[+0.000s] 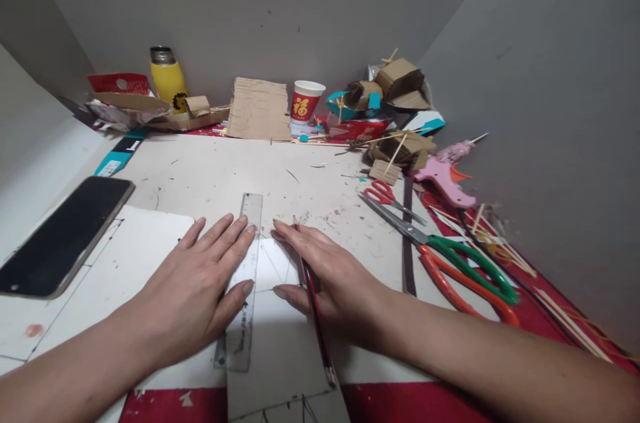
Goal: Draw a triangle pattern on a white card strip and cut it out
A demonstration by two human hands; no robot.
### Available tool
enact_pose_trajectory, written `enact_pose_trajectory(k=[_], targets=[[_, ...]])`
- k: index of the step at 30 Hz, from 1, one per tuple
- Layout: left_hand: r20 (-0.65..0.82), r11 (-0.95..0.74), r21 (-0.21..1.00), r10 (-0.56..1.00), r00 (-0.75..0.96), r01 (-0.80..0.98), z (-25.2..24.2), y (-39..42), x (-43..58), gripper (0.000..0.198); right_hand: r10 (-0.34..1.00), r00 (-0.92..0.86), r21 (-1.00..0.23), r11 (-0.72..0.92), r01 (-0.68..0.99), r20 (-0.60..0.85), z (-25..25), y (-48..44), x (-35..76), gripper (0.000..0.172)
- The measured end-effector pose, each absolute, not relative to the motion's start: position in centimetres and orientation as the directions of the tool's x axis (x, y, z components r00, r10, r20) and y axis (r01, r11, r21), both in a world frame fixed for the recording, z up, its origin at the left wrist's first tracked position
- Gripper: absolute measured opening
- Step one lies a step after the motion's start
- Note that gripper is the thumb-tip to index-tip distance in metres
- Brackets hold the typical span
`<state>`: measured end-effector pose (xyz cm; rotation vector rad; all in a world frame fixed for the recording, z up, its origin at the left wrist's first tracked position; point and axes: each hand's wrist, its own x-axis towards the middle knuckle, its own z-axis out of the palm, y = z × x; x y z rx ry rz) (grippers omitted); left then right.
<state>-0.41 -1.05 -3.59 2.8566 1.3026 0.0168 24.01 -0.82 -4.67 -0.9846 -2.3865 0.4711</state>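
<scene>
My left hand (210, 276) lies flat with its fingers stretched out, pressing a clear plastic ruler (252, 206). Under the ruler is a strip of white card (280, 349) with dark pencil lines near its lower end and between my hands. A red and black pencil (316, 319) is held in my right hand (333, 269), lying in the crook of the thumb with its tip pointing away from me. The right fingers rest beside the ruler, over the card. A second clear edge shows beneath the ruler's lower end, partly hidden by my left hand.
A phone (67, 236) lies at left on a lined white sheet (150, 229). Large scissors (415, 233), small red scissors (383, 193) and a pink glue gun (447, 176) are at right. Behind stand a yellow bottle (167, 79), cardboard (259, 109) and a paper cup (306, 103).
</scene>
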Motion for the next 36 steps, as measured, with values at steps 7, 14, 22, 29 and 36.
enact_pose_trajectory(k=[7, 14, 22, 29, 36], targets=[[0.007, -0.659, 0.039, 0.751, 0.660, 0.751, -3.53, -1.04, -0.49, 0.063, 0.727, -0.608, -0.492, 0.675, 0.549, 0.319, -4.56, -0.78, 24.17, 0.077], [-0.009, -0.660, 0.022, 0.751, 0.660, 0.751, -3.49, -0.83, -0.37, 0.063, 0.728, -0.613, -0.489, 0.673, 0.555, 0.306, -4.42, -0.66, 24.08, 0.074], [-0.016, -0.662, 0.009, 0.749, 0.662, 0.749, -3.38, -0.75, -0.29, 0.064, 0.726, -0.615, -0.491, 0.674, 0.552, 0.307, -4.29, -0.79, 24.09, 0.072], [-0.030, -0.659, 0.030, 0.751, 0.660, 0.752, -3.18, -0.93, -0.40, 0.064, 0.730, -0.620, -0.489, 0.669, 0.560, 0.288, -4.27, -0.72, 24.14, 0.076], [-0.004, -0.661, 0.055, 0.749, 0.662, 0.748, -3.45, -0.83, -0.58, 0.064, 0.741, -0.618, -0.511, 0.650, 0.562, 0.262, -4.29, -0.71, 24.22, 0.079]])
